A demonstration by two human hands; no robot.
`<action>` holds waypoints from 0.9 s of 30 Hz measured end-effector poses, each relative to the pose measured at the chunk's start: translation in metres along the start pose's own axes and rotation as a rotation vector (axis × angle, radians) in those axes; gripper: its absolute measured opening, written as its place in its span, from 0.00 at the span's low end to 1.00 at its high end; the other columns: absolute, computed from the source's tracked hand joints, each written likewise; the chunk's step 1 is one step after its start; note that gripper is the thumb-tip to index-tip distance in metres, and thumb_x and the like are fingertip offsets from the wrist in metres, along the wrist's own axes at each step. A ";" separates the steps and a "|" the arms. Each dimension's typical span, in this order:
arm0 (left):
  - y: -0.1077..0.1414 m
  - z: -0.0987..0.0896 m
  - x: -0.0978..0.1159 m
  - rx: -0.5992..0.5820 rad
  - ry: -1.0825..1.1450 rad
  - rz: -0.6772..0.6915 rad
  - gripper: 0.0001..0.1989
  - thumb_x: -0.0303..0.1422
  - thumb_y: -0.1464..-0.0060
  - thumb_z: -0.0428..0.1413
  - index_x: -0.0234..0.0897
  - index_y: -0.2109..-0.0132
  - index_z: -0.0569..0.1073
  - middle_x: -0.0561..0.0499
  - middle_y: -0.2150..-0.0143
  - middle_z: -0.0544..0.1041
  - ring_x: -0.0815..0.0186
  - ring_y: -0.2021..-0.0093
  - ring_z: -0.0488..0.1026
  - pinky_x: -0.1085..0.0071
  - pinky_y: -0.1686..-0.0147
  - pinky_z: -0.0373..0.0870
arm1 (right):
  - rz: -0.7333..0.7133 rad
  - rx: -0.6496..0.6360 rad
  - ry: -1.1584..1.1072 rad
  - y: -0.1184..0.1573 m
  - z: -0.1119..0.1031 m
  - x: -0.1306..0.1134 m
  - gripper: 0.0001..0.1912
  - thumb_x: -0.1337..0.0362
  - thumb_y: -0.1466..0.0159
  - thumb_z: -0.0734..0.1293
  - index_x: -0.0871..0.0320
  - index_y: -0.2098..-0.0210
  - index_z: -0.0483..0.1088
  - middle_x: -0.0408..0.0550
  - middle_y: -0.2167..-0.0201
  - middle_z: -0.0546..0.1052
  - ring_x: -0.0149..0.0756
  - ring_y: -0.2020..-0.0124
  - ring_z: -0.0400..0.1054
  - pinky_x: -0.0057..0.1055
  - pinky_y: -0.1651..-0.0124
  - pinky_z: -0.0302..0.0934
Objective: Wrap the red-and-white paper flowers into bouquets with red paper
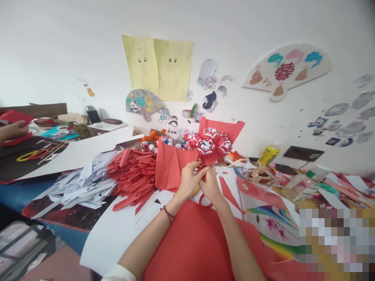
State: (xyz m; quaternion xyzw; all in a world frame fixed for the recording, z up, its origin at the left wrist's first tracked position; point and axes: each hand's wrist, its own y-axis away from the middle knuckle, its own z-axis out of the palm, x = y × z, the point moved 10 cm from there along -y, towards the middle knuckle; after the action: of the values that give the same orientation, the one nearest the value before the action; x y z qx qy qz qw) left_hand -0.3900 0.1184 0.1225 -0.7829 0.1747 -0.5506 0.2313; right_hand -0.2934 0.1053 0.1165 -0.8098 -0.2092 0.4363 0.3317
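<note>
A bouquet of folded red-and-white paper flowers [208,143] stands upright in front of me, with red paper [234,128] behind it. My left hand [190,177] pinches at its narrow base. Pressed against it at the same spot, my right hand [208,181] is closed too. My fingers cover most of the base. Creased red paper [172,164] stands just left of the flowers. Below my hands a round red scissors handle [205,200] shows in part. A large red sheet [187,246] lies beneath my forearms.
Piles of red paper strips [133,175] and white paper strips [84,185] lie to the left. Another person's hand [14,130] holds red paper at far left, near yellow-and-red scissors [32,155]. On the right are a printed folder [269,218], a yellow bottle [269,154] and paper clutter.
</note>
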 end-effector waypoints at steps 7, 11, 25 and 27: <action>0.003 -0.006 -0.004 0.114 0.014 -0.046 0.12 0.37 0.47 0.58 0.38 0.57 0.77 0.50 0.61 0.80 0.65 0.63 0.74 0.69 0.61 0.67 | 0.071 -0.044 -0.218 -0.001 -0.001 0.006 0.22 0.69 0.44 0.62 0.55 0.49 0.64 0.51 0.52 0.70 0.42 0.47 0.64 0.43 0.42 0.58; 0.006 -0.006 -0.001 0.112 0.002 -0.024 0.10 0.35 0.48 0.58 0.37 0.58 0.77 0.51 0.63 0.79 0.67 0.65 0.73 0.71 0.62 0.67 | 0.165 -0.110 -0.375 0.001 -0.002 0.014 0.21 0.71 0.48 0.61 0.57 0.53 0.68 0.50 0.55 0.74 0.42 0.50 0.67 0.45 0.44 0.60; 0.015 -0.029 0.009 0.279 -0.219 0.070 0.04 0.31 0.45 0.53 0.37 0.67 0.72 0.50 0.67 0.75 0.66 0.65 0.69 0.71 0.64 0.63 | 0.366 0.156 -0.356 -0.018 -0.056 0.015 0.18 0.53 0.44 0.69 0.60 0.62 0.73 0.52 0.64 0.77 0.38 0.64 0.72 0.36 0.59 0.67; 0.016 -0.029 0.007 0.289 -0.232 0.079 0.03 0.30 0.46 0.53 0.37 0.66 0.71 0.50 0.66 0.75 0.65 0.64 0.69 0.71 0.64 0.64 | 0.375 0.100 -0.391 -0.028 -0.050 0.010 0.18 0.52 0.44 0.69 0.60 0.62 0.73 0.50 0.67 0.77 0.35 0.70 0.71 0.32 0.66 0.67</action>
State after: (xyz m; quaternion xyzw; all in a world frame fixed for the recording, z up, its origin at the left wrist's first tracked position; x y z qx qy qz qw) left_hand -0.4156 0.0965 0.1272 -0.7923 0.0966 -0.4664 0.3813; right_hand -0.2473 0.1135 0.1504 -0.7174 -0.0939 0.6480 0.2380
